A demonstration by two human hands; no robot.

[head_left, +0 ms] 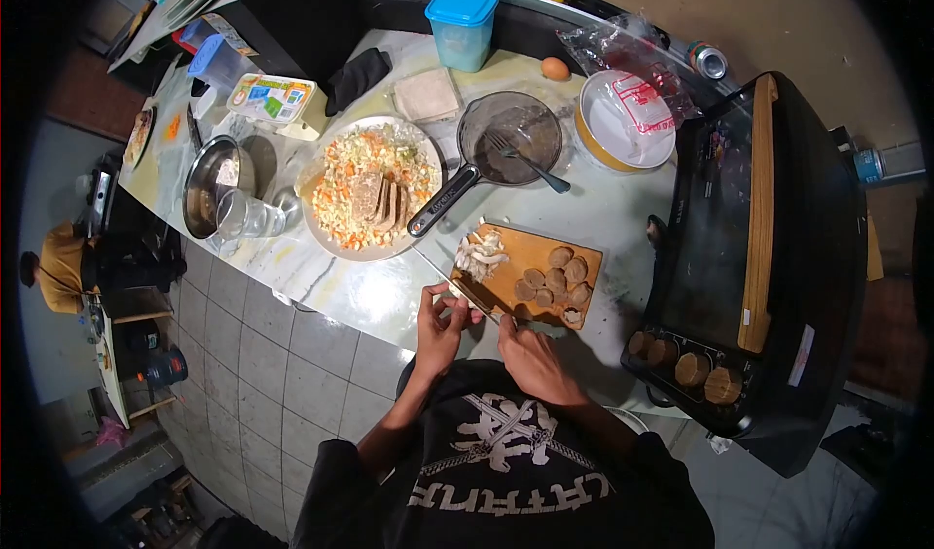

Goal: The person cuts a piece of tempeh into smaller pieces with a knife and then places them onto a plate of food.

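My right hand (537,359) is closed around the handle of a knife (455,285), whose blade slants up and left over the near left edge of a wooden cutting board (508,244). Beside the blade, my left hand (441,330) pinches a small pale piece of food, mostly hidden by the fingers. A pile of white slivers (482,253) lies on the board's left part. Several brown round slices (556,281) cover its right part. Behind the board, a white plate (355,250) holds shredded vegetables (341,175) with brown slabs (377,202) on top.
A black-handled pan (472,141) with a fork (530,165) in it stands behind the board. A yellow-white bowl (608,150), an egg (555,69) and a blue-lidded container (461,38) are farther back. To the right stands a black oven (725,199); at left, a metal bowl (201,194) and glass (243,216).
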